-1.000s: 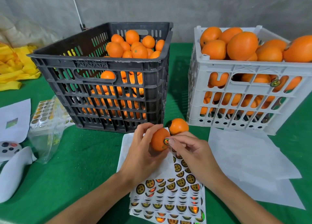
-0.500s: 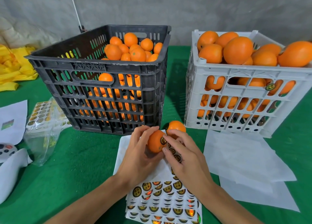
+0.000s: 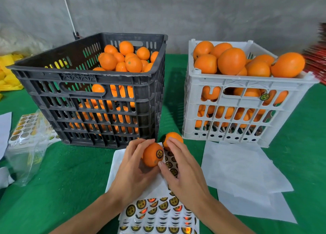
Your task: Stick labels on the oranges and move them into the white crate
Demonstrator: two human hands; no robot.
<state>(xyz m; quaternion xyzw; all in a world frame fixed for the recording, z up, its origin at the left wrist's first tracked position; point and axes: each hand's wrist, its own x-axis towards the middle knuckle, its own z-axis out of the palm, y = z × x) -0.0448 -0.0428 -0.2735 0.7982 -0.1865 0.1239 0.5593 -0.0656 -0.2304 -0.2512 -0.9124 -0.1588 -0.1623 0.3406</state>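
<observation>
My left hand (image 3: 134,170) grips a small orange (image 3: 151,156) above the label sheets (image 3: 158,214). A round black and gold label (image 3: 159,153) sits stuck on the orange's right side. My right hand (image 3: 181,170) has its fingers spread, with the thumb tip touching the orange's lower right. Behind its fingers a second orange (image 3: 173,138) lies on the table. The white crate (image 3: 234,85) at the right is heaped with oranges. The black crate (image 3: 98,96) at the left holds several more.
White backing papers (image 3: 243,173) lie in front of the white crate. A clear plastic bag with more label sheets (image 3: 28,138) lies at the left on the green cloth. Yellow fabric (image 3: 8,74) lies at the far left, and red material (image 3: 317,60) at the far right.
My right hand has let go of the label, which now sits on the orange, and its fingers have opened out. The left hand has turned the orange slightly.
</observation>
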